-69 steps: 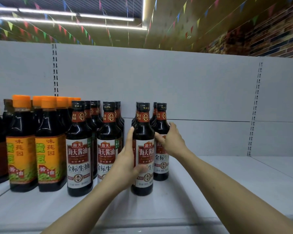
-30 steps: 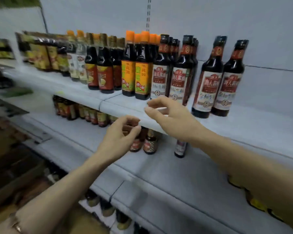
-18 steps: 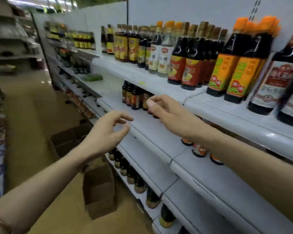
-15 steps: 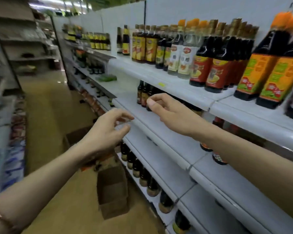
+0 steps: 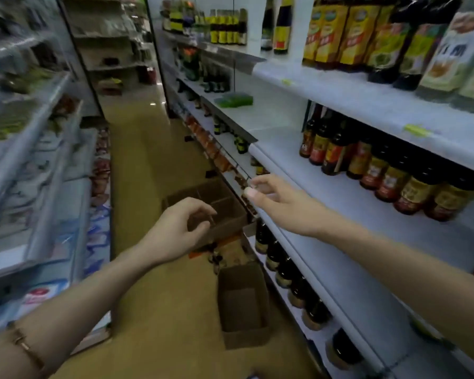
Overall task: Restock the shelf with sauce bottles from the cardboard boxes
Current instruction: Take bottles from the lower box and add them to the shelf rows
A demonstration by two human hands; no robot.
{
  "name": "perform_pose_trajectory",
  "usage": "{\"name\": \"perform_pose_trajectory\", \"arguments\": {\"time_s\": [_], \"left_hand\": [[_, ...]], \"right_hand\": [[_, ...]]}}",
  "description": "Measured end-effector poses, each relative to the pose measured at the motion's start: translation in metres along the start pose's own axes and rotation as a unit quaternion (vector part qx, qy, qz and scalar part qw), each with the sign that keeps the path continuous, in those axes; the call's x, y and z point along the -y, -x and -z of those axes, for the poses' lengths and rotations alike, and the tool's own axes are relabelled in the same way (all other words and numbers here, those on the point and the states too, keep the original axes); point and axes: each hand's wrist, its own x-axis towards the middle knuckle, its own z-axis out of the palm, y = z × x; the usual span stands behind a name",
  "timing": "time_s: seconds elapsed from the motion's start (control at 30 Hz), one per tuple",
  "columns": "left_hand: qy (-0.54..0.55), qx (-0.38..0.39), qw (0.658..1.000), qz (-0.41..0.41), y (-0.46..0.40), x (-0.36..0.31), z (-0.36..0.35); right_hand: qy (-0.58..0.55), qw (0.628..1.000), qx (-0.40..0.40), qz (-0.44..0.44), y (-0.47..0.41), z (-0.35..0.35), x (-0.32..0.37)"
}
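Note:
Both my hands hang empty in the aisle. My left hand [image 5: 175,231] is loosely curled, fingers apart, above the floor. My right hand [image 5: 279,202] reaches out beside the edge of the white middle shelf [image 5: 312,258], fingers spread. Below them on the floor stand two cardboard boxes: a near one [image 5: 242,305] that looks empty, and a farther divided one [image 5: 214,203]. Between the boxes a few dark bottle tops [image 5: 216,259] show. Dark sauce bottles [image 5: 378,165] line the middle shelf on the right, and more bottles [image 5: 288,272] stand on the shelf below.
The upper shelf [image 5: 367,97] on the right carries yellow-labelled bottles [image 5: 331,31]. A second shelving unit [image 5: 33,165] with packets runs along the left. The yellowish aisle floor [image 5: 153,160] stretches ahead between them. A bracelet [image 5: 25,346] is on my left wrist.
My hands have let go of the bottles on the upper shelf and dropped. The view has swung left and down from the shelf to the aisle floor and boxes.

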Motion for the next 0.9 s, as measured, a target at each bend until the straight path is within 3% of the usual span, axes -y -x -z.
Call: {"name": "perform_pose_trajectory", "arguments": {"time_s": [0.27,0.6,0.77,0.9], "left_hand": [[0.039,-0.029,0.996,0.079,-0.102,0.097,0.023],[0.064,-0.044,0.991,0.112,-0.206,0.175,0.048],[0.094,0.027,0.989,0.11,-0.264,0.228,0.029],[0.089,0.129,0.984,0.082,-0.322,0.276,0.007]], "right_hand": [[-0.105,0.994,0.004,-0.018,-0.16,-0.02,-0.026],[-0.116,0.992,0.041,0.004,-0.313,-0.028,-0.024],[-0.087,0.996,0.006,-0.035,-0.363,-0.036,-0.054],[-0.075,0.993,-0.019,-0.093,-0.399,-0.059,-0.085]]}}
